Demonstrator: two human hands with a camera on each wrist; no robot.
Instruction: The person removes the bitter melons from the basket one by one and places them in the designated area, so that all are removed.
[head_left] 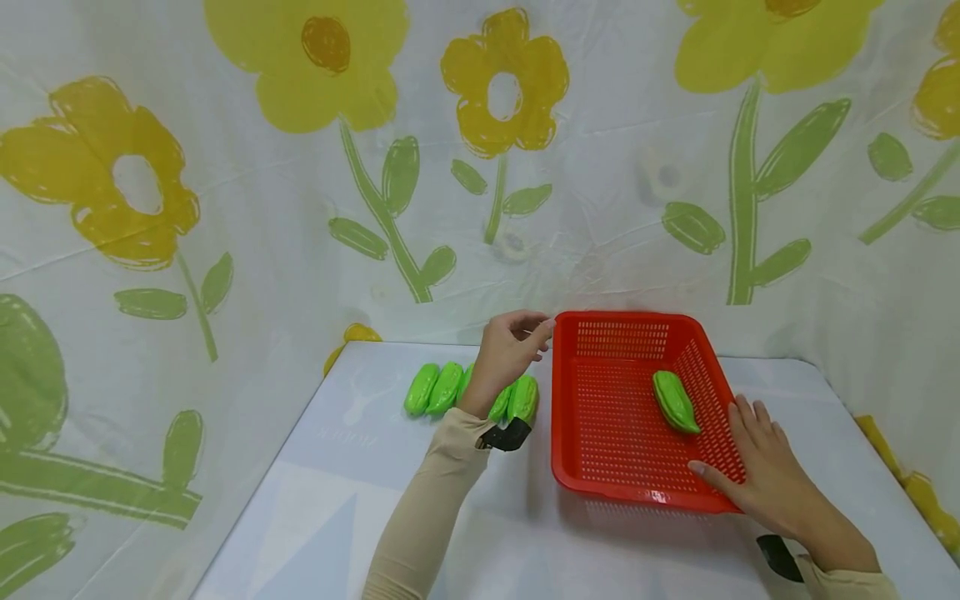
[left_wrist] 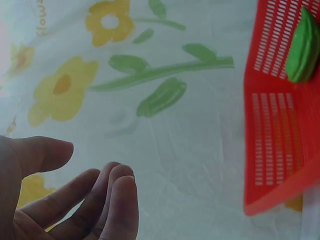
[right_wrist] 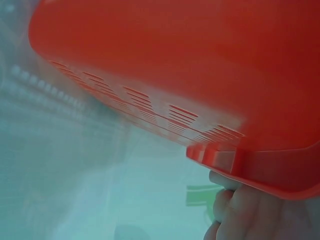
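Note:
My left hand (head_left: 513, 354) is just off the upper left corner of a red plastic basket (head_left: 564, 400). Its fingers curve loosely, with a gap between thumb and fingertips and nothing held, as the left wrist view also shows. At the opposite side, my right hand (head_left: 772, 467) grips the basket's right rim, thumb over the inner side and fingers outside. In the right wrist view those fingers (right_wrist: 250, 210) lie beneath the rim. Inside the basket lies one glossy green, ridged, pod-shaped piece (head_left: 675, 402) with a pointed end, toward the right wall.
Several similar green pods (head_left: 422, 389) lie in a row on the white table (head_left: 315, 467), partly hidden behind my left wrist. A curtain (head_left: 600, 208) printed with yellow flowers hangs behind the table and along its sides. Dark bands (head_left: 506, 435) circle both wrists.

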